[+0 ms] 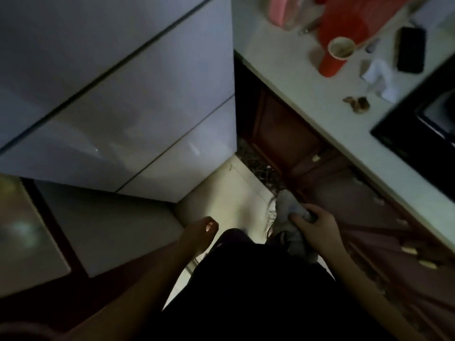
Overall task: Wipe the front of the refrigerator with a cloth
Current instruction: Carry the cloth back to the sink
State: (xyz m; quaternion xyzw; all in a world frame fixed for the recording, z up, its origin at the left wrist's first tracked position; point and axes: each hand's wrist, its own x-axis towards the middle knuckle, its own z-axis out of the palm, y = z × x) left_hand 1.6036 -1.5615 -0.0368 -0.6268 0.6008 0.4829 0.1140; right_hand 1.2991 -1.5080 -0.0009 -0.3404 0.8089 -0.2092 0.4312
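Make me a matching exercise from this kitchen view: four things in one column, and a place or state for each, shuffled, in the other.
Things:
1. grey cloth
2. red cup
3. black phone
4. left hand

Places or states:
A. lying flat on the countertop, right of the cup
B. empty, fingers loosely curled
C. gripped in the right hand
D. standing upright on the countertop

Pairs: 1-C, 2-D, 3-A, 4-B
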